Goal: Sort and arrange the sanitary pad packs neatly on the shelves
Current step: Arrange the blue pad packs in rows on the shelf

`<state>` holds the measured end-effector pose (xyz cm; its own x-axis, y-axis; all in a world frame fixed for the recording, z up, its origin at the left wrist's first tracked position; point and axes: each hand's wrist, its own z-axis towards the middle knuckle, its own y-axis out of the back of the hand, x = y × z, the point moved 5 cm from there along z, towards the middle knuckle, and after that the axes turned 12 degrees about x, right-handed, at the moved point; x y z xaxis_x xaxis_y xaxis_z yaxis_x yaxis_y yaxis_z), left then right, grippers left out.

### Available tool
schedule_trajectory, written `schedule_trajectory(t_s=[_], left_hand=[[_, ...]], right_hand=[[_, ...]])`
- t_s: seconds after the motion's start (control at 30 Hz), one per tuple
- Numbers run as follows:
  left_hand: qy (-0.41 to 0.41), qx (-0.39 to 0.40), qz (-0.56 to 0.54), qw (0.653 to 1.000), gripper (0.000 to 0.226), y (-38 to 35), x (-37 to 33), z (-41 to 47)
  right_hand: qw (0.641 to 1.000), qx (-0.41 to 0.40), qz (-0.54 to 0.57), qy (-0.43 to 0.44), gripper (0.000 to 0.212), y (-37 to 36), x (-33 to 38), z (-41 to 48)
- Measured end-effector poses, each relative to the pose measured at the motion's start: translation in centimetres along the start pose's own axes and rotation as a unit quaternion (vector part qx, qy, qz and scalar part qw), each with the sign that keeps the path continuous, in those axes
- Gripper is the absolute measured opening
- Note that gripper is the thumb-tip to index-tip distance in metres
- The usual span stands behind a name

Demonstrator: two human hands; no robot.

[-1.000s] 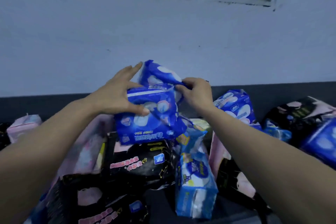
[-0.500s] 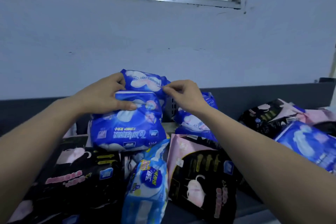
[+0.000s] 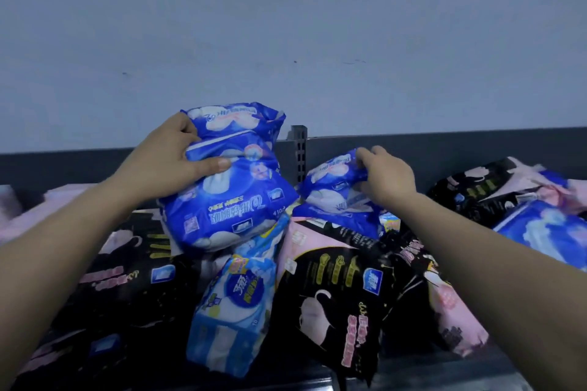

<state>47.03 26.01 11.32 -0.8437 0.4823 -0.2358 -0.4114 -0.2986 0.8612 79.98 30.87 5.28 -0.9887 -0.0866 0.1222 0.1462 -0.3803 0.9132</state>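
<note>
Jumbled packs crowding the shelf, open air above along the wall.

Left hand grips two stacked blue packs left of the post; right hand grips a third pack right of it.

Right hand fingers mostly unseen (behind knuckles); rightmost blue pack partly off-frame.
</note>
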Motion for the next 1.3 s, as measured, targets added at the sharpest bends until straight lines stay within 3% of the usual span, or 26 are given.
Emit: schedule_trajectory(t_s=[0.1, 0.23, 0.33, 0.4, 0.53, 0.63, 0.7, 0.83, 1.0, 1.13, 1.3], left_hand=[[0.017, -0.004, -0.027, 0.999, 0.055, -0.3, -0.6, -0.2], [0.035, 0.0, -0.03, 0.999, 0.057, -0.7, -1.6, 0.0], [0.048, 0.002, -0.029, 0.998, 0.061, -0.9, -2.3, 0.3], [0.058, 0.005, -0.028, 0.998, 0.062, -1.0, -2.6, 0.2], [0.066, -0.01, -0.029, 0.997, 0.036, -1.1, -3.4, -0.9], [0.087, -0.031, -0.041, 0.995, 0.029, -1.1, -2.9, -2.0], [0.103, -0.047, -0.056, 0.992, 0.042, -1.0, -2.1, -2.6], [0.113, -0.127, -0.072, 0.983, 0.037, -0.3, -1.8, -3.6], [0.159, -0.201, -0.128, 0.958, 0.06, -0.1, -0.1, -4.5], [0.169, -0.238, -0.149, 0.945, 0.051, 0.2, 0.2, -5.4], [0.157, -0.28, -0.236, 0.917, 0.046, 2.1, 0.7, -6.9]], right_hand=[[0.998, 0.023, 0.026, 0.049, 0.038, 0.2, -0.8, -1.2], [0.975, 0.138, 0.104, 0.143, 0.036, 1.1, -1.1, -2.6], [0.964, 0.221, 0.022, 0.148, 0.032, 0.3, -0.4, -3.7], [0.963, 0.227, -0.041, 0.139, 0.024, -0.6, 0.1, -4.2], [0.985, 0.13, -0.053, 0.101, 0.014, -0.4, 0.7, -4.5], [0.994, 0.067, 0.085, 0.009, 0.022, 0.1, 0.2, -4.2], [0.983, 0.02, 0.178, -0.046, 0.024, 0.5, 0.1, -4.2], [0.942, -0.035, 0.305, -0.131, 0.015, 1.6, -0.2, -3.9], [0.838, -0.13, 0.47, -0.245, 0.03, 2.8, -1.5, -3.2], [0.793, -0.19, 0.522, -0.249, 0.016, 3.8, 0.3, -2.5], [0.756, -0.259, 0.558, -0.223, 0.024, 7.0, 3.4, -2.2]])
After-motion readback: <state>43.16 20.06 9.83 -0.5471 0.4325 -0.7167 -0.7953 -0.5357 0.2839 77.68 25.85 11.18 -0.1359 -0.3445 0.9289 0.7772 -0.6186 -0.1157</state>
